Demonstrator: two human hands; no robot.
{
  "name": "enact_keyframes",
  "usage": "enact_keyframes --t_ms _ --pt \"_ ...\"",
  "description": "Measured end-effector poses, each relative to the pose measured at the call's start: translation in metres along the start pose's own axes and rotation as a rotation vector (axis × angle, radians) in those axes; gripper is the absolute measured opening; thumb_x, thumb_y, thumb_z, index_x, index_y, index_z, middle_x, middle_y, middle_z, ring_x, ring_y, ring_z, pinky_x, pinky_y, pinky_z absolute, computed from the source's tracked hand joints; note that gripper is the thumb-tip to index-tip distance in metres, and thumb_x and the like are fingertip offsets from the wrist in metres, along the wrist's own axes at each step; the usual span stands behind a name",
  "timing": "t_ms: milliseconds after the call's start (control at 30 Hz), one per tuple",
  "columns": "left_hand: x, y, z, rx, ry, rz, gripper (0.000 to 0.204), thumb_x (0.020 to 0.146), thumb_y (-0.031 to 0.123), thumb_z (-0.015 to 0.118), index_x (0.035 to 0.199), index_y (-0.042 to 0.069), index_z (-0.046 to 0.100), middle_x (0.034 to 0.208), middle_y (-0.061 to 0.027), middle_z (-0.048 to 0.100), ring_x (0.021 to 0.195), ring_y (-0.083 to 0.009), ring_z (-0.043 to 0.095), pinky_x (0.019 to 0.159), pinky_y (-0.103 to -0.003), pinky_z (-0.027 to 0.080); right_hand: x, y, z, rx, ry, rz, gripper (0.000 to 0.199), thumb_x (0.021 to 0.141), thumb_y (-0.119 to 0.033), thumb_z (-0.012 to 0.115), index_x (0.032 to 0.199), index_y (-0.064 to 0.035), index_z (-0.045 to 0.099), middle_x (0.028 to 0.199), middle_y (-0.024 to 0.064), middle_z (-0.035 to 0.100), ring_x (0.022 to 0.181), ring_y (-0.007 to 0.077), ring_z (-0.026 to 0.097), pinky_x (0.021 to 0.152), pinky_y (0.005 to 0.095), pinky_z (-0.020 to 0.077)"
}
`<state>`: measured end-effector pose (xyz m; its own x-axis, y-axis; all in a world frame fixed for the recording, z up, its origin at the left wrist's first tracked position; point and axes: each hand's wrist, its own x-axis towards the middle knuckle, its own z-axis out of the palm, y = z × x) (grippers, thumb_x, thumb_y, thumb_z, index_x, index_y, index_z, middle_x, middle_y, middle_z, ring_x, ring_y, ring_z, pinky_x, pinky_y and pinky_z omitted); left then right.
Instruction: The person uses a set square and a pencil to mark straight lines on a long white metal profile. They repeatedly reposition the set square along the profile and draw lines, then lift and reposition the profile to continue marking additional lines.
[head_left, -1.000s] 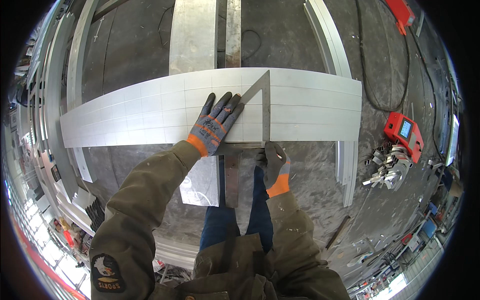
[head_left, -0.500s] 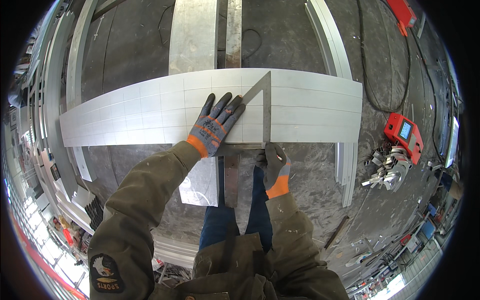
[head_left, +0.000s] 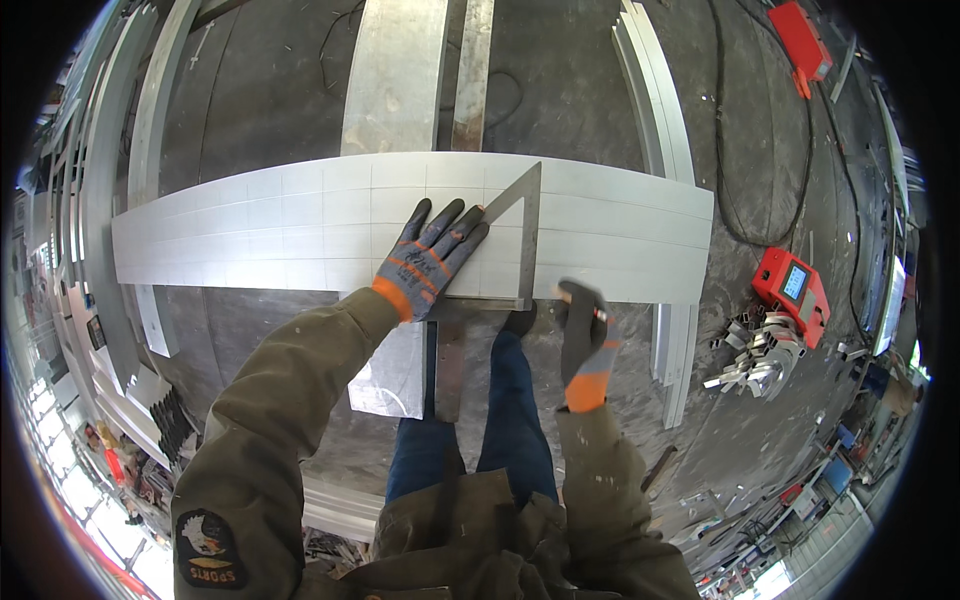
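Note:
A long pale metal panel [head_left: 620, 240], scored with a grid of thin lines, lies crosswise in front of me. On it rests a metal triangle square [head_left: 530, 235], its base along the panel's near edge. My left hand [head_left: 430, 255], in a grey and orange work glove, lies flat with fingers spread on the panel, fingertips touching the square's slanted side. Its thumb is hidden. My right hand [head_left: 585, 335], gloved alike, is off the near edge, right of the square. Its fingers are curled, and what they may hold cannot be made out.
Long metal profiles [head_left: 680, 150] run under the panel at the right, and a wide flat bar [head_left: 395, 80] runs under its middle. A red machine with a screen [head_left: 790, 285] stands on the floor at right, beside a pile of metal offcuts [head_left: 762, 355]. A black cable [head_left: 722, 160] lies nearby.
My right hand has drawn away from the square's lower corner, to the right. My left hand and the square have stayed in place on the panel, while the view has shifted slightly.

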<state>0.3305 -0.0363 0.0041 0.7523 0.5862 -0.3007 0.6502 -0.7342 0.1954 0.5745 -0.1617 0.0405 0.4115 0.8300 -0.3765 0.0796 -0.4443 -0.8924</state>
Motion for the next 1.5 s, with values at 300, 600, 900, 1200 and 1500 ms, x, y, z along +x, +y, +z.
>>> enact_keyframes --t_ms 300,600,900,1200,1500 --pt "-0.001 -0.003 0.013 0.117 0.135 0.030 0.122 0.077 0.077 0.071 0.168 0.009 0.027 0.176 -0.0142 0.022 0.162 -0.0347 0.023 0.133 -0.057 0.013 0.112 -0.002 0.053 -0.125 0.041 -0.355 0.033 0.100 0.006 0.057 0.131 -0.0001 0.067 0.125 0.0114 0.071 0.115 0.0183 0.065 0.101 0.0310 0.0523" --pt "0.000 -0.003 0.014 0.175 0.146 0.036 0.102 0.086 0.060 0.067 0.167 0.010 0.029 0.176 -0.0146 0.022 0.161 -0.0340 0.026 0.133 -0.056 0.013 0.117 0.005 0.055 0.041 0.043 -0.332 0.028 0.102 -0.004 0.060 0.128 -0.0011 0.070 0.121 0.0109 0.072 0.111 0.0204 0.067 0.098 0.0311 0.0540" --pt "-0.001 -0.003 0.014 0.121 0.153 0.031 0.108 0.083 0.063 0.069 0.167 0.010 0.030 0.176 -0.0152 0.022 0.161 -0.0344 0.025 0.132 -0.057 0.014 0.105 0.012 0.047 -0.213 0.072 -0.588 0.030 0.099 0.003 0.060 0.127 0.0000 0.068 0.119 0.0189 0.071 0.111 0.0350 0.068 0.099 0.0397 0.0532" --pt "-0.001 -0.003 0.014 0.116 0.159 0.032 0.108 0.084 0.067 0.069 0.167 0.010 0.029 0.175 -0.0152 0.024 0.160 -0.0348 0.026 0.132 -0.057 0.014 -0.019 0.040 0.011 -0.395 0.031 -0.555 0.026 0.095 0.003 0.067 0.121 0.0000 0.068 0.114 0.0208 0.070 0.105 0.0399 0.067 0.089 0.0438 0.0545" --pt "-0.002 -0.001 0.006 -0.034 0.086 0.009 0.108 0.084 0.063 0.071 0.167 0.008 0.029 0.175 -0.0169 0.023 0.161 -0.0359 0.023 0.132 -0.057 0.014 -0.038 0.107 0.024 0.603 -0.030 0.424 0.011 0.106 -0.012 0.061 0.105 -0.0028 0.067 0.094 0.0022 0.063 0.088 0.0092 0.060 0.078 0.0297 0.0510"
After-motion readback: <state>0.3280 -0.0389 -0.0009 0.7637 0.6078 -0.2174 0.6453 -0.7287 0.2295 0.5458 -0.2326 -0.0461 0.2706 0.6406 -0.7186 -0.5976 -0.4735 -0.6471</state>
